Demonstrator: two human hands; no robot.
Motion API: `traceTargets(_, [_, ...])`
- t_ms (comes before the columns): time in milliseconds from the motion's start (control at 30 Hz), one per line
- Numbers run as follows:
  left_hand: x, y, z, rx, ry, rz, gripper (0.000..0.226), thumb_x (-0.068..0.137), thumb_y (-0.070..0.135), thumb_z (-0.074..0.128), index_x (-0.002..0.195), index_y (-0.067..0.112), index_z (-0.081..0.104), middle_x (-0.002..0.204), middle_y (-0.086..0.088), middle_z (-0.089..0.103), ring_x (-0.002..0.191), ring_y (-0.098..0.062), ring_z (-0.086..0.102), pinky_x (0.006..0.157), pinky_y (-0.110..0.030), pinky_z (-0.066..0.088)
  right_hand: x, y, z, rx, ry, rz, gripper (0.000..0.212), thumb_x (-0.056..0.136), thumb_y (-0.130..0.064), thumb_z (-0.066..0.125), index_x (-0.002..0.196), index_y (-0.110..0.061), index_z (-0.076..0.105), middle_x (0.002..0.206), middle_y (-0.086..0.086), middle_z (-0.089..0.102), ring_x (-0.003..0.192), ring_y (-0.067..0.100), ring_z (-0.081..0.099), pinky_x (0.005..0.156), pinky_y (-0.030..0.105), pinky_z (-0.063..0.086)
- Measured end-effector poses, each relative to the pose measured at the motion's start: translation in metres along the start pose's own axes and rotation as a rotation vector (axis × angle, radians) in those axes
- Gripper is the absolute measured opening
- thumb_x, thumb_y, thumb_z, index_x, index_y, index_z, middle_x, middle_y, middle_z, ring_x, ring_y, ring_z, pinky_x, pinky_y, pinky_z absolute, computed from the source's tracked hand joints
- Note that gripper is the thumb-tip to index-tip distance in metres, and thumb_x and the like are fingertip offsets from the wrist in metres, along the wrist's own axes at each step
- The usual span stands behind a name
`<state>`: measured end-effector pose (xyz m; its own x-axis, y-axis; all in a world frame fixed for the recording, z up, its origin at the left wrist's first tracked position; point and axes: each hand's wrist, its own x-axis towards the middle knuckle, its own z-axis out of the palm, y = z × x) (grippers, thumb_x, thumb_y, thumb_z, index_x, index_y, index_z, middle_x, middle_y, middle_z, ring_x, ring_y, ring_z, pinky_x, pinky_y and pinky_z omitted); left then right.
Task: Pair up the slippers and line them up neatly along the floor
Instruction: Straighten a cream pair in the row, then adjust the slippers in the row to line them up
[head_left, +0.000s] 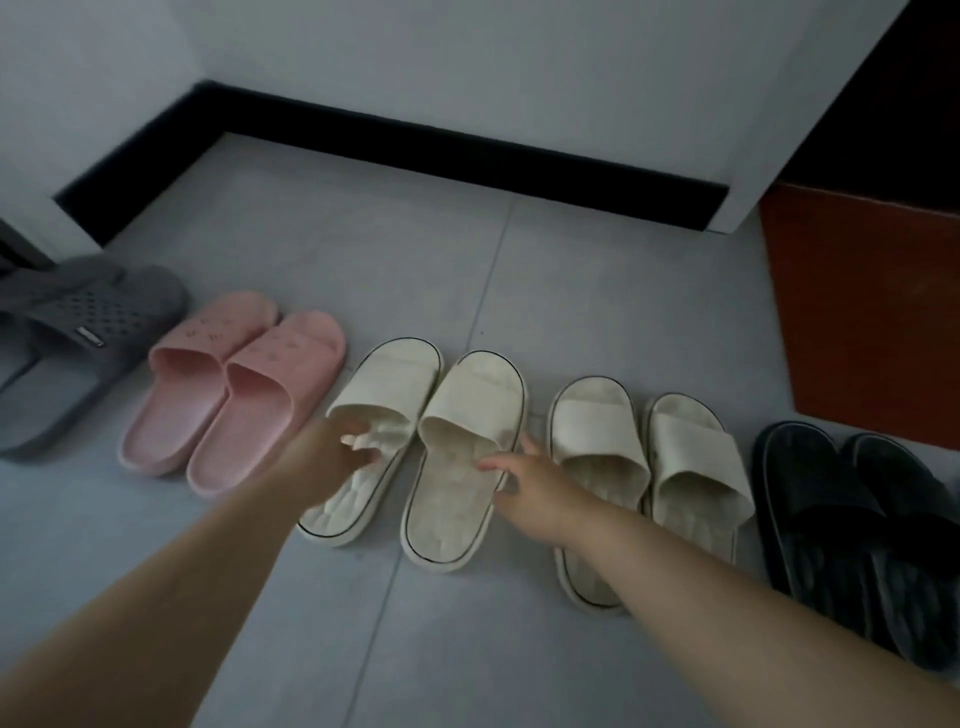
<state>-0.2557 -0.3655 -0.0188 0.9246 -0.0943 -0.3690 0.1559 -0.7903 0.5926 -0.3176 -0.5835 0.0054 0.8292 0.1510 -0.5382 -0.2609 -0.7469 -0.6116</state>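
Observation:
Several pairs of slippers stand in a row on the grey tiled floor, toes towards the wall. From the left: a grey pair (88, 332), a pink pair (234, 384), a cream pair with dark trim, a second cream pair (649, 457) and a black pair (857, 519). My left hand (332, 457) grips the left slipper of the middle cream pair (389, 379) at the strap opening. My right hand (535, 488) pinches the right side rim of that pair's right slipper (467, 499), thumb on the insole. My right forearm covers part of the second cream pair.
A white wall with a black skirting board (415, 140) runs behind the row. A red-brown cabinet (872, 312) stands at the right, close behind the black pair. Bare floor tiles (415, 649) lie in front of the slippers.

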Motion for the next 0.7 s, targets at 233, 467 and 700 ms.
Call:
traceTargets(233, [0.016, 0.014, 0.034, -0.004, 0.071, 0.139, 0.031, 0.082, 0.016, 0.065, 0.109, 0.002, 0.063, 0.106, -0.018, 0.066, 0.101, -0.033, 0.058, 0.076, -0.021, 0.036, 0.017, -0.006, 0.012, 0.006, 0.049, 0.014, 0.056, 0.09, -0.012, 0.05, 0.142, -0.02, 0.032, 0.158, 0.01, 0.001, 0.145, 0.019, 0.014, 0.101, 0.012, 0.02])
traceTargets(467, [0.009, 0.018, 0.035, -0.062, 0.013, 0.064, 0.038, 0.086, 0.021, 0.06, 0.122, 0.015, 0.055, 0.124, -0.008, 0.06, 0.117, -0.027, 0.053, 0.098, -0.029, 0.04, 0.024, 0.001, 0.014, 0.034, 0.061, -0.022, 0.051, 0.089, -0.008, 0.052, 0.137, -0.021, 0.04, 0.158, 0.008, 0.0, 0.146, 0.014, 0.009, 0.089, 0.004, 0.011])
traceTargets(700, [-0.002, -0.025, -0.031, -0.305, 0.291, 0.024, 0.034, 0.075, 0.014, 0.074, 0.107, 0.01, 0.066, 0.092, 0.01, 0.064, 0.084, -0.006, 0.06, 0.073, 0.001, 0.037, 0.016, -0.005, 0.019, 0.025, 0.092, -0.094, 0.056, 0.088, -0.01, 0.052, 0.135, -0.035, 0.036, 0.158, 0.004, 0.0, 0.145, 0.013, 0.011, 0.097, 0.016, 0.02])
